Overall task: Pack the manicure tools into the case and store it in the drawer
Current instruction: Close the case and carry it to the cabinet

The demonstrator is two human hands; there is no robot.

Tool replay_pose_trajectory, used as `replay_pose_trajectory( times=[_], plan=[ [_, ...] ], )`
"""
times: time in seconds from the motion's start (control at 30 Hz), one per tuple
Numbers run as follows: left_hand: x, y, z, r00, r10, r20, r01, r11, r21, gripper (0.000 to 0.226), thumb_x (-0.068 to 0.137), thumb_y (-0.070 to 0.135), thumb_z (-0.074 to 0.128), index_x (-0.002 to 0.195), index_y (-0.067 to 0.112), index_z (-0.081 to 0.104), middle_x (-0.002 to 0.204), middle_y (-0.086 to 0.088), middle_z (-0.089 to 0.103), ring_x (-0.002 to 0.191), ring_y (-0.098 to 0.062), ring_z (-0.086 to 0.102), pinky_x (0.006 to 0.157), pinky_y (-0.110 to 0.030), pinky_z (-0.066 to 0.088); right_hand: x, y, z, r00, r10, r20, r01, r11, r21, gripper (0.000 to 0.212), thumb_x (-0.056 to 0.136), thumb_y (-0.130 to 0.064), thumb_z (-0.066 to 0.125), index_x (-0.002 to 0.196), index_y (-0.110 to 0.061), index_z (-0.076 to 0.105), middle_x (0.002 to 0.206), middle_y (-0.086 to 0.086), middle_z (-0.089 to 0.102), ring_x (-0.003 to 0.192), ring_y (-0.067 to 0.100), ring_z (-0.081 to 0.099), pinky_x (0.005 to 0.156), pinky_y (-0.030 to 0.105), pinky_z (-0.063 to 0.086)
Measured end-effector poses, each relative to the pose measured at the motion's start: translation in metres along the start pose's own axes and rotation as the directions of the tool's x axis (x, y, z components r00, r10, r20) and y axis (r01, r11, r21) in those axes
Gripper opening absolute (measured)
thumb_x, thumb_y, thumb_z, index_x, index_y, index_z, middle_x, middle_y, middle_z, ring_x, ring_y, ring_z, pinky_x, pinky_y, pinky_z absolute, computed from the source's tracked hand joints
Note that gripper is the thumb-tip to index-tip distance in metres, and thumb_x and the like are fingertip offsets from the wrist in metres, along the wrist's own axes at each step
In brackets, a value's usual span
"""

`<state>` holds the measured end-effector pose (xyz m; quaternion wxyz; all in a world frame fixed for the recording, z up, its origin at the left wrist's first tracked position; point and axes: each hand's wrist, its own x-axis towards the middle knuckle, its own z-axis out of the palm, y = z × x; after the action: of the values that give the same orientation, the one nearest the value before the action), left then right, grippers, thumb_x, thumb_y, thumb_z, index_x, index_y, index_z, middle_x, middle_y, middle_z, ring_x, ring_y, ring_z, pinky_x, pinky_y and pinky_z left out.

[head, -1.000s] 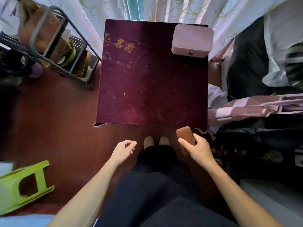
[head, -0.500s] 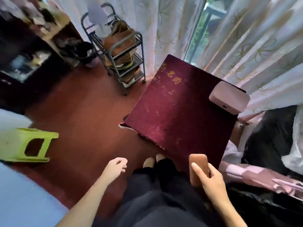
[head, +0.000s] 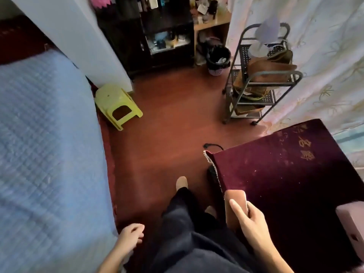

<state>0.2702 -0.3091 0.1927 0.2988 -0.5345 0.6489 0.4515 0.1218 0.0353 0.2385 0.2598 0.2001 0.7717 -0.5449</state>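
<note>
One brown case [head: 235, 200] sits in the right grip [head: 251, 222]; left grip [head: 130, 236] empty.

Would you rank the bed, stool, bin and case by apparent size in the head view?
1. Bed
2. Stool
3. Bin and case look alike; the case is nearer the camera, so unranked.

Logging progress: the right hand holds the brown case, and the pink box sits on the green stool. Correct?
Not quite. The head view shows the pink box on the maroon-covered table, not the stool. The right hand does hold the brown case.
</note>
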Motion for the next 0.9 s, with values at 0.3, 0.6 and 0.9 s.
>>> replay_pose_trajectory(
  times=[0.3,0.6,0.9],
  plan=[
    [0.055,0.024,-0.045,0.984,-0.177,-0.029,0.167,0.962,-0.216,0.017,0.102,0.007,0.060,0.100,-0.008,0.066,0.071,-0.019,0.057,0.054,-0.023,0.051,0.049,-0.025,0.035,0.080,-0.095,0.064,0.996,-0.040,0.079,0.048,0.994,-0.102,0.033,0.095,-0.040,0.076,0.082,-0.010,0.074,0.064,-0.002,0.075,0.052,0.001,0.066,0.049,0.020,0.052],
    [0.120,0.249,-0.094,0.982,0.190,0.004,-0.185,0.959,-0.215,0.017,0.104,0.024,0.058,0.114,0.015,0.069,0.106,-0.015,0.074,0.082,-0.020,0.068,0.066,-0.026,0.046,0.162,-0.182,0.097,0.994,-0.047,0.101,0.057,0.993,-0.100,0.032,0.097,-0.041,0.075,0.087,-0.011,0.078,0.079,0.013,0.080,0.065,0.012,0.069,0.060,0.035,0.057],
    [0.162,0.397,-0.106,0.983,0.182,-0.004,-0.180,0.971,-0.160,0.018,0.105,0.025,0.056,0.113,0.016,0.068,0.106,-0.012,0.074,0.083,-0.018,0.069,0.070,-0.025,0.049,0.306,-0.286,0.110,0.989,-0.069,0.135,0.081,0.993,-0.084,0.040,0.097,-0.047,0.074,0.081,-0.010,0.073,0.066,-0.004,0.072,0.060,0.007,0.061,0.058,0.027,0.052]
  ],
)
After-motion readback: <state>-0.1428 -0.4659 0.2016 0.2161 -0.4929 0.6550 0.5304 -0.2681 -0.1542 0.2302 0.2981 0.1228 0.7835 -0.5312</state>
